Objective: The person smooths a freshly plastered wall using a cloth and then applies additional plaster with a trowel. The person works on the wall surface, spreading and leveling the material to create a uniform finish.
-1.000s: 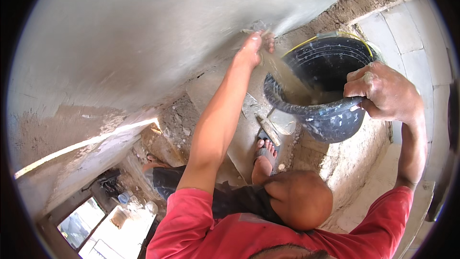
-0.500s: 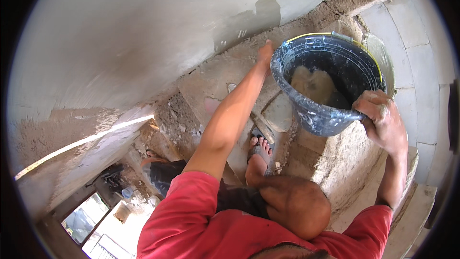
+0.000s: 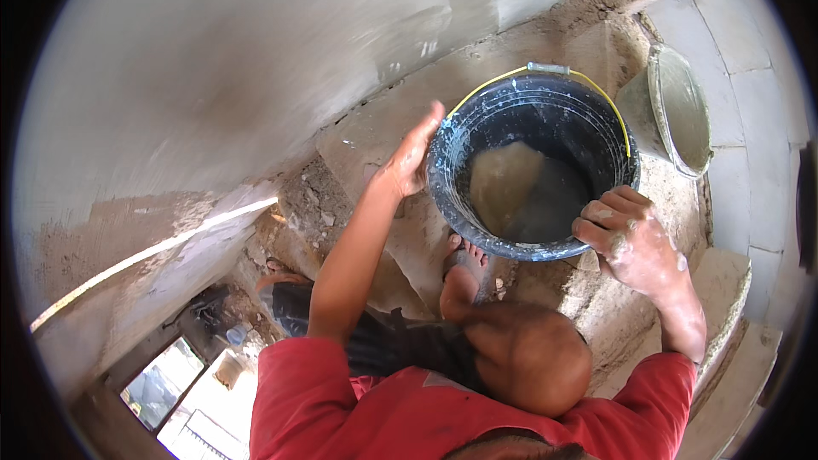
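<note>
A black bucket [image 3: 528, 85], splashed with pale paint or plaster, is held up between my hands, its mouth facing me. Inside lies a wet beige-grey lump [image 3: 504, 186] beside darker, smooth material. The yellow wire handle with a grey grip [image 3: 548, 69] rests over the far rim. My right hand [image 3: 629, 237], smeared with pale paste, is closed over the near right rim. Against the bucket's left side is my left hand [image 3: 411, 158], its fingers partly hidden by the wall. A bare foot of mine [image 3: 464, 266] shows just below the bucket.
Right of the bucket, a second, pale grey-crusted bucket [image 3: 682, 111] lies tilted. A plastered wall [image 3: 256, 51] with a damp darker patch [image 3: 471, 13] rises at left. Rough, dusty steps [image 3: 366, 140] lie underfoot; pale tiles [image 3: 745, 106] run along the right.
The black bucket has moved left and toward me, with both hands following. The pale bucket behind it now shows more fully. The tool by my foot is now hidden.
</note>
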A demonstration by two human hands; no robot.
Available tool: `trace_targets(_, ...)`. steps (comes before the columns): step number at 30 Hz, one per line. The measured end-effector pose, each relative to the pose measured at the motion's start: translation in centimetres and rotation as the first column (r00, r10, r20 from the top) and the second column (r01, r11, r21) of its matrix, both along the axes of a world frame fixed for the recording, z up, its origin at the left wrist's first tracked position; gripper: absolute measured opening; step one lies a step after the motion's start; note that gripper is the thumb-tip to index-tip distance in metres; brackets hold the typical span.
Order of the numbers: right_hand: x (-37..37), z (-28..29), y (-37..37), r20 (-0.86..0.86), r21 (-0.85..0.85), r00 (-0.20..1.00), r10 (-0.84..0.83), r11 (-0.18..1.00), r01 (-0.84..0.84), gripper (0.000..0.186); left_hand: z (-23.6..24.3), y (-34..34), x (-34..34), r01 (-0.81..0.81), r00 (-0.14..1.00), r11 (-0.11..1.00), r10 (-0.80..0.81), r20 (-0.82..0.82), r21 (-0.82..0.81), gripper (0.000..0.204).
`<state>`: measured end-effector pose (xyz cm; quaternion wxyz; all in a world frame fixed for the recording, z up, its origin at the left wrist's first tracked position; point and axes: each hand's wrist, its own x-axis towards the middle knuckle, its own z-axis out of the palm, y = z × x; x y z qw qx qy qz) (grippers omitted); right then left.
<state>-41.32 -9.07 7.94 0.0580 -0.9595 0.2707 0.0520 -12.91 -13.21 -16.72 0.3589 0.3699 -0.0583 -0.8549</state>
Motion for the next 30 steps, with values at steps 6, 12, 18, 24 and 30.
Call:
trace_targets(6, -0.4, -2.2, -0.1, -0.183, -0.032, 0.98, 0.074, 0.996, -0.081, 0.023, 0.1, 4.2, 0.6, -0.031, 0.966, 0.997, 0.049, 0.254, -0.074, 0.034)
trace_targets(12, 0.6, -4.8, -5.6, -0.379, 0.635, 0.918, -0.112, 0.691, 0.347, 0.059, 0.4, 7.4, -3.0, -0.185, 0.861, 0.94, 0.295, 0.414, -0.285, 0.02)
trace_targets(18, 3.3, -20.3, -12.5, -0.15, 0.195, 0.772, -0.617, 0.748, 0.635, 0.047, 3.5, 7.8, -5.6, -0.158, 0.705, 0.902, 0.388, 0.594, -0.401, 0.02)
trace_targets(24, 8.4, -26.8, -9.3, -0.236, 0.239, 0.751, -0.617, 0.712, 0.66, 0.043, 4.6, 8.8, -7.5, -0.021, 0.432, 0.838, 0.5, 0.751, -0.545, 0.021)
trace_targets(30, 6.3, -26.6, -6.9, -0.289, 0.333, 0.82, -0.495, 0.751, 0.57, 0.038, 4.0, 9.9, -8.0, -0.08, 0.432, 0.821, 0.539, 0.723, -0.565, 0.023)
